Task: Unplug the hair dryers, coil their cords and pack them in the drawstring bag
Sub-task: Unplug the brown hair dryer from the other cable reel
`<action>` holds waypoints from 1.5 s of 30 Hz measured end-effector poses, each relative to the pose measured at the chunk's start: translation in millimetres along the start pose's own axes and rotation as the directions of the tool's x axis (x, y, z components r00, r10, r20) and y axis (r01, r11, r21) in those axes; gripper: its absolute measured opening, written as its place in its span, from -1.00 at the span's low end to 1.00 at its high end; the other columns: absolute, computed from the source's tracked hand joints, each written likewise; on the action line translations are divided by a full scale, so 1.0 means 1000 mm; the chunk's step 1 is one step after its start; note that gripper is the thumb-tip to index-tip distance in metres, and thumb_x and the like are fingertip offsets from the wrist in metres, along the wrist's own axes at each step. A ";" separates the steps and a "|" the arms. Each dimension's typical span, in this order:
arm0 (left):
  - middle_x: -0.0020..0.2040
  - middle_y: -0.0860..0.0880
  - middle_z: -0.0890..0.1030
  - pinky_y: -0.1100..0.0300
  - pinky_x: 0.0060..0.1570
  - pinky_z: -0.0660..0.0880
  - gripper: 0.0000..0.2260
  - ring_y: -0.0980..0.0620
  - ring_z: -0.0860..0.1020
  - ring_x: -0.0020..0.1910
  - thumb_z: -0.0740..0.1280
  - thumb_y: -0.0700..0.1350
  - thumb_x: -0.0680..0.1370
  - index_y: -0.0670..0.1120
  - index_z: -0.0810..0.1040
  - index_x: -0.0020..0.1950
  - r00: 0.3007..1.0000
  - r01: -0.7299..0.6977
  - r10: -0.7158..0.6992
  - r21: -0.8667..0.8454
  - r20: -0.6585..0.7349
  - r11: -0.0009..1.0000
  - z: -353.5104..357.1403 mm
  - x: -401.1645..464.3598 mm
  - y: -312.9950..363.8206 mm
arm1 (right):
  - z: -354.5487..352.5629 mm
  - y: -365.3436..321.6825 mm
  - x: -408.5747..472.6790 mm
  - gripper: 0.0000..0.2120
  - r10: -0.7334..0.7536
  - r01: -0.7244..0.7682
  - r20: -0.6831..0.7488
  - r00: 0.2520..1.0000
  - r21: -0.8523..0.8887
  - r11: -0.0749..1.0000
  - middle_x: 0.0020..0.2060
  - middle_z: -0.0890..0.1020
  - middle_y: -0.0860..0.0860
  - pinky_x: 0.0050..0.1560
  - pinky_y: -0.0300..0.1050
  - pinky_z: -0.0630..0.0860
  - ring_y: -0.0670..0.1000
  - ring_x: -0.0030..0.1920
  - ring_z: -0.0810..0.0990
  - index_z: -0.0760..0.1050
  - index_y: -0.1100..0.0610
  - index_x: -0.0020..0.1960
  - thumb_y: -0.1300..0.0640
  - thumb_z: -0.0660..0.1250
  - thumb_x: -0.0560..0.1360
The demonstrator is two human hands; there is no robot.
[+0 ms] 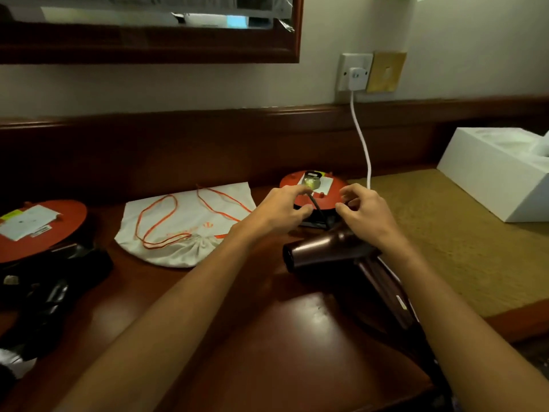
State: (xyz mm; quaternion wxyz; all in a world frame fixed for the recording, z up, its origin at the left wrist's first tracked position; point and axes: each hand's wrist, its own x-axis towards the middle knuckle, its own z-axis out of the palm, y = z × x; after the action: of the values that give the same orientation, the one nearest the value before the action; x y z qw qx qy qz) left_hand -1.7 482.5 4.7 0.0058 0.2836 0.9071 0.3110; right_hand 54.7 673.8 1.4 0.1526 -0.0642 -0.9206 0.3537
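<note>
on the dark wooden tabletop (267, 346) right in front of me, both my hands are working just past the brown hair dryer (326, 251). my left hand (279, 209) has its grip pinched on a thin dark cord (319, 211), thumb and fingers pressed together around it near the top. my right hand (364, 214) sits just beside, fingers curled in, and the grip looks closed on something small at the fingertips, though i can't tell exactly what it holds. the hair dryer lies on its side under my right wrist, barrel mouth pointing left, handle running back toward me along my right forearm.

behind my hands stands an orange round base (315, 188) with a white label and a shiny plug-like piece on top. a white cable (364, 147) runs up from behind my right hand to a white plug (358, 77) seated in the wall socket (352, 69). to the left, the white drawstring bag (190, 227) lies flat, its orange strings (157, 221) looped loose across it, neck gathered toward me. far left, a second orange round base (41, 230) sits over dark, blurred gear. a white box (487, 179) rests on the tan mat (463, 242) at right. a framed mirror (148, 28) hangs on the wall above.
</note>
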 end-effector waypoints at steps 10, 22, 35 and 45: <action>0.64 -0.11 0.25 0.01 0.57 0.20 -0.46 -0.09 0.24 0.60 0.21 0.04 0.70 -0.11 0.21 0.64 0.998 0.067 -0.066 -0.069 0.025 0.995 0.043 0.108 -0.045 | 0.044 0.025 0.099 -0.45 0.114 -0.059 0.226 0.967 -0.235 0.970 0.54 0.35 0.13 0.50 0.21 0.30 0.20 0.53 0.32 0.22 0.10 0.59 0.12 0.20 0.62; 0.68 -0.02 0.10 0.10 0.62 -0.07 -0.49 0.09 0.05 0.65 0.06 0.07 0.74 -0.04 0.08 0.67 0.995 -0.048 0.041 -0.080 -0.090 0.996 0.078 0.117 -0.072 | 0.052 0.043 0.128 -0.53 0.072 0.069 0.271 0.960 -0.475 0.877 0.49 0.31 0.09 0.38 0.28 0.34 0.16 0.45 0.26 0.24 0.07 0.57 0.02 0.04 0.68; 0.67 0.03 0.13 -0.10 0.61 0.12 0.18 0.02 0.11 0.64 0.53 0.42 0.27 0.05 -0.03 0.67 0.981 -0.114 0.128 -0.099 0.148 0.989 0.053 0.116 -0.104 | 0.066 -0.004 0.138 -0.39 0.248 -0.219 0.045 0.968 -0.341 0.914 0.13 0.65 0.17 0.32 0.28 0.39 0.30 0.24 0.55 0.56 0.15 0.09 -0.37 0.11 0.51; 0.69 0.00 -0.02 -0.10 0.63 0.05 0.29 0.00 -0.04 0.67 0.59 0.39 0.23 0.04 -0.15 0.68 0.995 -0.071 0.081 -0.159 0.052 0.985 0.064 0.111 -0.107 | 0.068 -0.022 0.150 -0.56 0.310 -0.281 0.043 0.950 -0.320 0.905 0.22 0.59 0.16 0.32 0.29 0.44 0.27 0.27 0.54 0.50 0.14 0.18 -0.22 0.32 0.56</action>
State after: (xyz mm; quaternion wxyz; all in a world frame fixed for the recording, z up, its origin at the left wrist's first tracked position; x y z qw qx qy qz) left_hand -137.5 507.0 -88.9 0.0428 0.3257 0.8677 0.3729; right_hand -109.3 648.2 3.2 0.0420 -0.2097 -0.9503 0.2264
